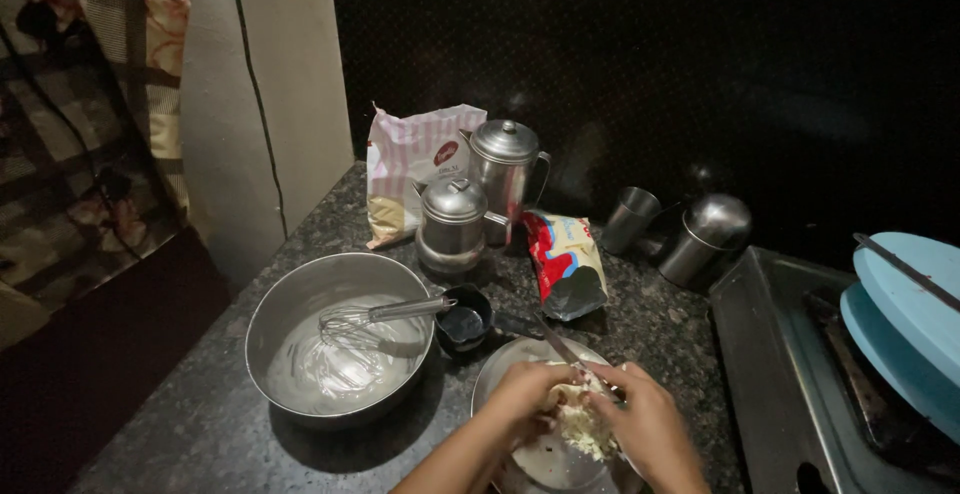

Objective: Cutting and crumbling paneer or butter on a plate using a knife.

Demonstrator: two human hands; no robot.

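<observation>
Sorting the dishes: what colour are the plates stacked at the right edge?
Light blue round plates, seen best in the head view.

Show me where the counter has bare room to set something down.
Bare granite lies left of the mixing bowl toward the counter's front-left edge, and between the plate and the stove. It is crowded behind the bowl: two lidded steel pots, bags, small cup.

A home kitchen: granite counter (200, 394), steel mixing bowl (290, 304), whisk (365, 322), gas stove (790, 354).
</observation>
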